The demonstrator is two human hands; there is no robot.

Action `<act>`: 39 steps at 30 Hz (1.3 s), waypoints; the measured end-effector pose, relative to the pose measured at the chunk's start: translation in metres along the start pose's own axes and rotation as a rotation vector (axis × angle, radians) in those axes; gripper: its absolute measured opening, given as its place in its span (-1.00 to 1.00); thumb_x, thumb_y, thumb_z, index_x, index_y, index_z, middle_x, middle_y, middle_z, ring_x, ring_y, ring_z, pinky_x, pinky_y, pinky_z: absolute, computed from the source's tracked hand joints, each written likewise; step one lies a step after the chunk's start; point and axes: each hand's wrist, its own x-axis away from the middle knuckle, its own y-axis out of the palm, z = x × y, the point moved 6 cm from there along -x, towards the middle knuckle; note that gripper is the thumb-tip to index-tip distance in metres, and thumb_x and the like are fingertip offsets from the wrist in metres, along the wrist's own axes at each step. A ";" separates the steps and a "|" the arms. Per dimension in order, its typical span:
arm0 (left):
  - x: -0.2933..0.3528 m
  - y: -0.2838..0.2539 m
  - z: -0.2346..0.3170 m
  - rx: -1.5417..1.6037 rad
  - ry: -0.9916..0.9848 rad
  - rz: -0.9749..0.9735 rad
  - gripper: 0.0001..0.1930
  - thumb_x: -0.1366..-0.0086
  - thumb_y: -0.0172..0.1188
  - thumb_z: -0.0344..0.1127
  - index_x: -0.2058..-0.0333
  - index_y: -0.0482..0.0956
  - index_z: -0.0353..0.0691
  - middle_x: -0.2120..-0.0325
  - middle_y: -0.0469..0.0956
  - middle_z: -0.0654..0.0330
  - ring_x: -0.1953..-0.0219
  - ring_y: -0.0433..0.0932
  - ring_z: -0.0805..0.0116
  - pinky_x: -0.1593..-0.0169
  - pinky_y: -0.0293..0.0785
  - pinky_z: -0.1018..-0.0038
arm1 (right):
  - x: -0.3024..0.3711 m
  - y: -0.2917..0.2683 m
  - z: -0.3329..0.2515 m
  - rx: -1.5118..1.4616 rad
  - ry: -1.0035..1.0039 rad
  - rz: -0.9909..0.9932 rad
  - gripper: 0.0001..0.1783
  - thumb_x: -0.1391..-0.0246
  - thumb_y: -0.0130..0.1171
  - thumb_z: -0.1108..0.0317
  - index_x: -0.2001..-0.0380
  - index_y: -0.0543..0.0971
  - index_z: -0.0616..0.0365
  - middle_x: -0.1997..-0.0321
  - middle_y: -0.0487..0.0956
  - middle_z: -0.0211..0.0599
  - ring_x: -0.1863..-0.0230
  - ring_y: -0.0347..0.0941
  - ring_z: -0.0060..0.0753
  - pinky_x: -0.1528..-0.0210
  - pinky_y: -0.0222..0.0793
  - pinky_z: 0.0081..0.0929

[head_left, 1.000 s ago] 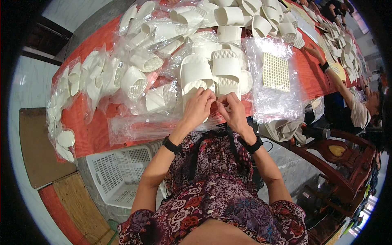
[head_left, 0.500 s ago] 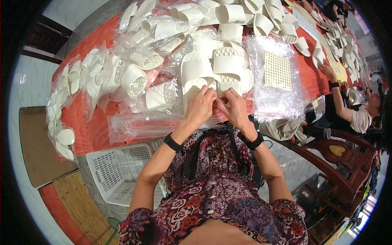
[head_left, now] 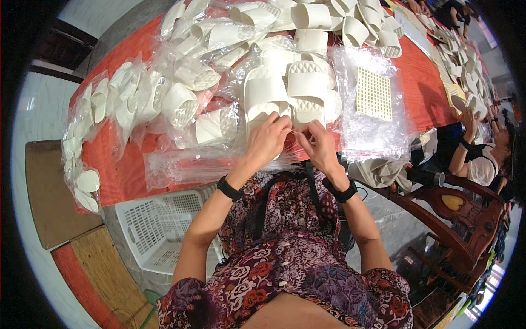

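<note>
Treat the white slippers (head_left: pixel 307 85) as probably light and bendy, best held by the strap (head_left: pixel 265 92), with left hand (head_left: pixel 269 134) and right hand (head_left: pixel 319 145) curled, possibly on something too small to tell.

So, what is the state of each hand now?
Left hand: closed in a pinch; on what, too small to tell.
Right hand: also pinched closed; on what, cannot be told.

The red counter (head_left: pixel 433 90) bears bagged slippers (head_left: pixel 207 128) left of the left hand (head_left: pixel 268 138). Clear plastic (head_left: pixel 368 141) lies beside the right hand (head_left: pixel 319 146).
</note>
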 end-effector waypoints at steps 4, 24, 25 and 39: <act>-0.001 -0.002 0.006 0.030 0.018 0.004 -0.94 -0.24 0.06 -0.40 0.33 0.43 -0.22 0.39 0.40 0.13 0.41 0.48 0.04 0.35 0.38 0.22 | 0.002 -0.001 0.002 -0.065 0.040 0.009 -0.88 -0.06 0.20 0.41 0.35 0.53 0.21 0.39 0.48 -0.19 0.49 0.47 -0.22 0.43 0.37 -0.41; -0.001 0.006 -0.002 0.199 0.099 0.048 -0.95 -0.17 0.01 -0.51 0.37 0.38 -0.29 0.50 0.43 0.06 0.44 0.44 0.03 0.36 0.34 0.27 | -0.005 0.002 -0.007 0.047 -0.114 -0.023 -0.88 0.00 0.16 0.47 0.34 0.50 0.22 0.36 0.47 -0.13 0.42 0.46 -0.04 0.38 0.37 -0.29; -0.001 0.007 -0.002 0.199 0.090 0.052 -0.95 -0.16 0.01 -0.53 0.37 0.38 -0.29 0.50 0.43 0.06 0.44 0.44 0.03 0.36 0.34 0.27 | -0.006 0.002 -0.006 0.047 -0.113 -0.023 -0.88 0.00 0.16 0.47 0.34 0.50 0.22 0.36 0.47 -0.13 0.42 0.46 -0.04 0.38 0.37 -0.29; 0.011 0.003 0.003 0.182 0.005 0.191 -0.92 -0.27 -0.02 -0.45 0.30 0.42 -0.30 0.50 0.43 0.05 0.39 0.46 0.02 0.26 0.37 0.27 | -0.001 0.006 0.010 0.063 0.054 -0.028 -0.85 -0.07 0.17 0.38 0.35 0.49 0.25 0.37 0.47 -0.07 0.42 0.47 -0.04 0.41 0.39 -0.27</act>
